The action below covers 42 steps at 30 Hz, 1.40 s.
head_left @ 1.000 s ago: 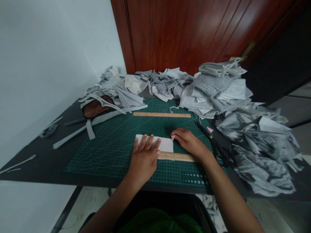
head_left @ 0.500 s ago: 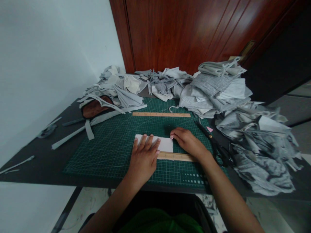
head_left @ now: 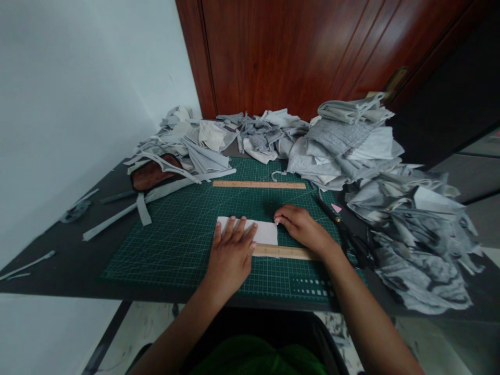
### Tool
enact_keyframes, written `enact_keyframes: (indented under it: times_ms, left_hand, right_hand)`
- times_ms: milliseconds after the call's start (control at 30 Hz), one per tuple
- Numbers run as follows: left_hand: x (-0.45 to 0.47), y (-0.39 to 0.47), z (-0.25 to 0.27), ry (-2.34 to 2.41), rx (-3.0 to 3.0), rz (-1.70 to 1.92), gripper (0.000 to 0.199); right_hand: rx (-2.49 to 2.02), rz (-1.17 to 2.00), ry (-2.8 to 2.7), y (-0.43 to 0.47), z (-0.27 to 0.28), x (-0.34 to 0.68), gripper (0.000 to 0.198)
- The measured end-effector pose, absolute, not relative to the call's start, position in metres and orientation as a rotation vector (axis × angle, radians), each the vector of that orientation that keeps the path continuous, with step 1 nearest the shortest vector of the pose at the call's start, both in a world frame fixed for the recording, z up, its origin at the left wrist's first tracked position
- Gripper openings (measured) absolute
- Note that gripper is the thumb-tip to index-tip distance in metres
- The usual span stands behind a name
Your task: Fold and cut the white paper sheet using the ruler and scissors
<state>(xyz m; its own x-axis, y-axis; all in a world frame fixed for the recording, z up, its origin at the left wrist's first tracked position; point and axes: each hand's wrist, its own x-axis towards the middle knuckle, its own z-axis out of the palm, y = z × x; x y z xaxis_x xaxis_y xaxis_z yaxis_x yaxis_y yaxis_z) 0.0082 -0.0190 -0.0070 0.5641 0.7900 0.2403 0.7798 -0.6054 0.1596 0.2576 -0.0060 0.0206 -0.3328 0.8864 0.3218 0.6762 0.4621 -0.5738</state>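
Note:
A small white piece of fabric (head_left: pixel 267 232) lies on the green cutting mat (head_left: pixel 175 234) in front of me. My left hand (head_left: pixel 232 250) rests flat on it, fingers spread, and also covers the left part of a wooden ruler (head_left: pixel 283 251). That ruler lies along the near side of the fabric. At the fabric's upper right corner, my right hand (head_left: pixel 296 223) has its thumb and fingertips pinched together on the edge. The right forearm passes over the ruler's right end and hides it.
A second wooden ruler (head_left: pixel 259 184) lies farther back on the mat. Black scissors (head_left: pixel 344 229) and a pink scrap (head_left: pixel 336 208) are at the right. Fabric heaps (head_left: pixel 344 146) line the back and right side. A brown-and-black piece (head_left: pixel 152 176) lies among strips at the left.
Both hands stay in nearly the same place, with the fabric and ruler under them unmoved. The view has shifted very slightly.

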Motion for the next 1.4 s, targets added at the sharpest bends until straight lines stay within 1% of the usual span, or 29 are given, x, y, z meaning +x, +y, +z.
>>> enact_keyframes:
  times_ms: [333,600,833,1100,1400]
  left_hand:
    - [0.0092,-0.0192,-0.0054,1.386,2.736,0.411,0.048]
    - [0.0081,-0.0198,-0.0052,1.387,2.73,0.415,0.047]
    - [0.0087,-0.0194,-0.0055,1.388,2.728,0.408,0.047]
    - [0.0074,-0.0191,-0.0088,1.379,2.737,0.433,0.047]
    - [0.0075,-0.0205,-0.0057,1.39,2.716,0.402,0.047]
  right_hand:
    - [-1.34,0.419,-2.117,-0.0035,0.0144,0.2562,0.02]
    - [-1.314,0.462,-2.141,-0.0061,0.0165,0.2567,0.02]
    - [-1.345,0.409,-2.087,-0.003,0.0133,0.2559,0.017]
    - [-1.326,0.48,-2.135,-0.0078,0.0193,0.2545,0.019]
    - [-1.313,0.433,-2.097,-0.0038,0.0149,0.2579,0.018]
